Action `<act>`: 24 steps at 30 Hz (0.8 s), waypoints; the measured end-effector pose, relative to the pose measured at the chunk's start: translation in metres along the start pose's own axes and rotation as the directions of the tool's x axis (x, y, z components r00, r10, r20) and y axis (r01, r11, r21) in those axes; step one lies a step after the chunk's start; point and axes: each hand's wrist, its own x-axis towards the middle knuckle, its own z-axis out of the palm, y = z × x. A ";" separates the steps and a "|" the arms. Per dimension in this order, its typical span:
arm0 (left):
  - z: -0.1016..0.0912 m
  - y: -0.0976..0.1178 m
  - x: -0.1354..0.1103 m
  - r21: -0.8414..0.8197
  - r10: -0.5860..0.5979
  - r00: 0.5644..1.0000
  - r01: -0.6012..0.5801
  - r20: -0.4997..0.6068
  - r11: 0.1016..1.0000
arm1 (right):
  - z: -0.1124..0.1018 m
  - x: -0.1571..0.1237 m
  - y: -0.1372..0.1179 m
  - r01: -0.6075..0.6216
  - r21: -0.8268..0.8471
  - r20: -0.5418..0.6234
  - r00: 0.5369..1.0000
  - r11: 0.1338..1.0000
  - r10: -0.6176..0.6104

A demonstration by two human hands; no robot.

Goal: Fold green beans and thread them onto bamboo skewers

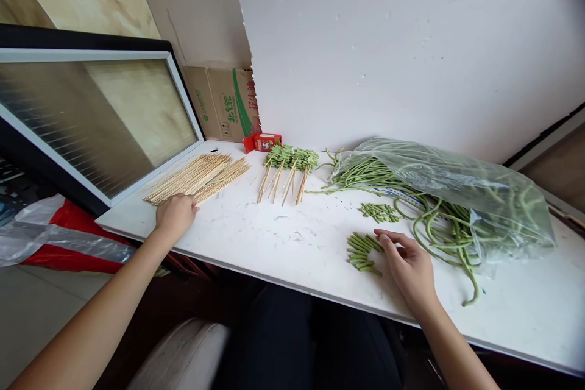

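Note:
My left hand (175, 214) rests at the near end of a pile of bare bamboo skewers (197, 177) on the white table (283, 237); its fingers curl down onto the sticks, and I cannot see whether they grip one. My right hand (408, 265) lies open, fingers stretched toward a small heap of cut green bean pieces (362, 251), fingertips touching them. A second heap of cut pieces (378, 212) lies further back. Several finished bean skewers (287, 169) sit at the back middle.
A clear plastic bag (457, 192) of long green beans (434, 228) fills the right side. A small red carton (262, 142) and a cardboard box (223, 103) stand at the back by a white foam board (411, 49). A glass-topped cabinet (91, 116) borders the left.

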 end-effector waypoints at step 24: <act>0.013 -0.024 0.009 -0.227 0.002 1.000 0.001 0.013 0.974 | -0.001 0.000 -0.007 -0.069 -0.017 0.021 0.997 0.997 0.069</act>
